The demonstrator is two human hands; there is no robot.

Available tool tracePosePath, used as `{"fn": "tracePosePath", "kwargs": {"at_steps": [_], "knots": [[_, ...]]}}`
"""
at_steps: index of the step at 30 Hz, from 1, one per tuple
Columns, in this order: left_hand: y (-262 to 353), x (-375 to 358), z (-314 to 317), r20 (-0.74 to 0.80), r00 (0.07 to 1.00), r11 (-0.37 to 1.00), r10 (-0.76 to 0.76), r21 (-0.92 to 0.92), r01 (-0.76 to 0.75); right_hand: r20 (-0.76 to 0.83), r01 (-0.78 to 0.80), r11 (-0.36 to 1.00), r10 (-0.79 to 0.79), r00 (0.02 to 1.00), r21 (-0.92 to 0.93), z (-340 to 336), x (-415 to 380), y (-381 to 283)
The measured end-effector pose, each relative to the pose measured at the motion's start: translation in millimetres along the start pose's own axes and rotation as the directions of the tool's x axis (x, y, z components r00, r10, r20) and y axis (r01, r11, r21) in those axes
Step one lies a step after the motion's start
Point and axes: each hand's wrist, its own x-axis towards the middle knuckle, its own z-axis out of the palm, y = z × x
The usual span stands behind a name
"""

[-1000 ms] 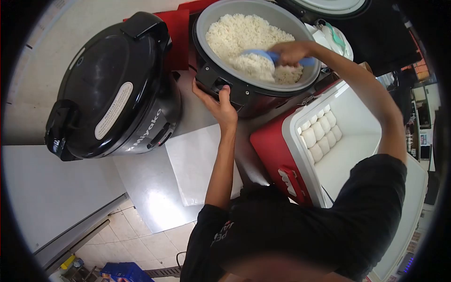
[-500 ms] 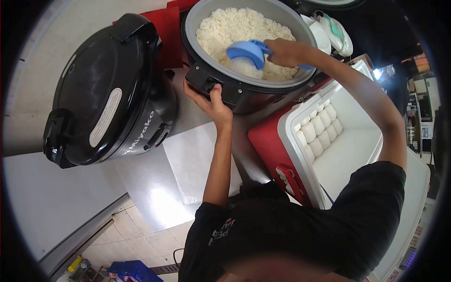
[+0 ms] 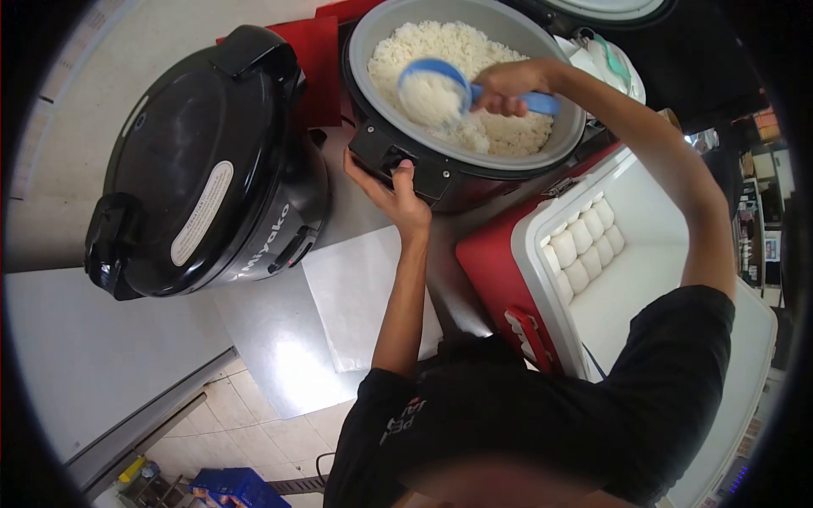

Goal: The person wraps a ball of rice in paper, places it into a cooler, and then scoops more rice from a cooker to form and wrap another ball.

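Observation:
An open rice cooker (image 3: 430,179) with a grey inner pot (image 3: 360,59) stands at the top middle, holding a lot of cooked white rice (image 3: 453,38). My right hand (image 3: 518,85) is closed around the handle of a blue scoop (image 3: 436,66). The scoop's bowl is tilted up over the pot and heaped with rice. My left hand (image 3: 396,201) grips the near side of the cooker, thumb on its front latch and fingers on the outer edge.
A closed black rice cooker (image 3: 182,144) stands to the left. White paper sheets (image 3: 360,296) lie on the metal table (image 3: 271,356). At the right is an open red-and-white cooler box (image 3: 500,271) with several white rounded packets (image 3: 584,241) along one wall. A blue crate (image 3: 237,487) sits below.
The scoop has turned from bowl-down in the rice to bowl-up, and now carries a heap of rice. My left hand keeps its hold on the cooker. The whole view has shifted slightly.

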Motion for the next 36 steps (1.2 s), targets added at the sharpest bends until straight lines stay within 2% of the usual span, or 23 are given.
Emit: {"fn": "tracePosePath", "kwargs": {"at_steps": [1,2,3,5,7,9,10,11,13,14,18,21,22,24,25,26,27,28,31,32,33,35,36], "knots": [[1.3,0.1,1.3,-0.001,1.0,1.0,-0.007,-0.004,0.007,-0.141,0.079,0.989,-0.061,0.988,0.121,-2.7,7.4,-0.4],[0.1,0.5,2.0,0.001,1.0,1.0,-0.002,-0.005,0.002,-0.209,0.096,0.977,-0.055,0.976,0.189,-3.9,15.9,-4.9],[-1.7,-0.2,0.5,0.002,1.0,1.0,0.015,0.018,-0.015,-0.209,0.1,0.977,-0.06,0.976,0.19,-0.6,26.0,-7.6],[-2.8,1.1,-0.5,0.003,0.999,0.998,0.043,0.044,-0.043,-0.417,0.192,0.963,-0.098,0.904,0.189,6.0,40.8,-19.8],[-2.6,2.0,-2.1,0.036,0.998,0.995,0.06,0.074,-0.063,-0.366,0.209,0.954,-0.119,0.923,0.215,13.0,46.1,-31.2],[-3.0,1.1,-3.6,0.028,0.998,0.995,0.056,0.078,-0.058,-0.451,0.213,0.963,-0.117,0.885,0.167,26.6,43.6,-37.6],[-3.5,1.0,-2.0,0.025,0.998,0.996,0.05,0.07,-0.052,-0.472,0.226,0.973,-0.176,0.864,0.05,32.3,45.8,-40.7],[-3.3,0.5,-0.3,0.026,0.998,0.996,0.052,0.067,-0.053,-0.475,0.226,0.973,-0.177,0.862,0.048,34.0,42.5,-41.0],[-1.4,1.2,0.6,0.015,0.999,0.999,0.035,0.025,-0.035,-0.4,0.238,0.971,-0.209,0.892,0.024,44.8,34.1,-41.2],[-2.0,2.2,0.7,0.009,0.999,0.999,0.04,0.023,-0.04,-0.392,0.238,0.97,-0.238,0.889,-0.049,47.6,31.2,-39.9],[-7.1,2.4,-1.2,0.018,0.998,0.997,0.068,0.031,-0.068,-0.265,0.139,0.99,-0.131,0.955,0.013,51.6,7.4,-30.9],[-4.2,-0.1,-0.8,0.013,0.999,0.998,0.05,0.039,-0.051,-0.178,0.135,0.988,-0.121,0.977,0.072,43.5,-6.8,-21.1],[-2.6,1.0,-1.5,0.014,1.0,0.999,0.027,0.032,-0.028,-0.186,0.14,0.987,-0.124,0.975,0.077,37.7,-7.2,-18.6],[-0.2,1.8,-3.6,0.035,0.999,0.998,0.02,0.053,-0.022,-0.324,0.219,0.974,-0.192,0.926,0.049,21.8,-0.4,-12.7],[0.1,1.6,-4.2,0.042,0.999,0.997,0.012,0.073,-0.015,-0.323,0.22,0.974,-0.194,0.926,0.047,15.5,12.7,-3.4],[-0.8,1.1,-4.3,0.038,0.999,0.997,0.015,0.074,-0.017,-0.58,0.28,0.845,-0.521,0.626,-0.456,11.0,32.5,10.0],[-2.5,1.7,-5.2,0.038,0.999,0.996,0.031,0.087,-0.034,-0.527,0.076,0.552,-0.823,0.21,-0.831,9.5,44.0,16.1],[-4.6,3.8,-6.2,0.04,0.998,0.994,0.047,0.099,-0.051,-0.582,0.035,0.633,-0.731,0.355,-0.774,14.6,36.5,8.6],[-13.1,3.1,-10.2,0.065,0.994,0.99,0.086,0.106,-0.093,-0.599,0.046,0.641,-0.738,0.309,-0.766,-15.0,61.3,37.2],[-13.9,2.0,-9.6,0.063,0.994,0.99,0.084,0.106,-0.09,-0.614,0.009,0.904,-0.299,0.731,-0.428,-6.4,27.7,11.8],[-13.6,1.3,-10.0,0.058,0.994,0.991,0.095,0.09,-0.1,-0.614,0.013,0.905,-0.298,0.731,-0.425,5.7,27.2,11.5],[-12.4,4.7,-4.8,0.043,0.992,0.991,0.116,0.068,-0.118,-0.504,0.119,0.953,-0.25,0.827,-0.277,13.1,29.1,8.1],[-10.4,3.4,-5.4,0.037,0.995,0.995,0.093,0.036,-0.094,-0.481,0.113,0.949,-0.249,0.841,-0.294,17.5,33.1,5.1]]}}
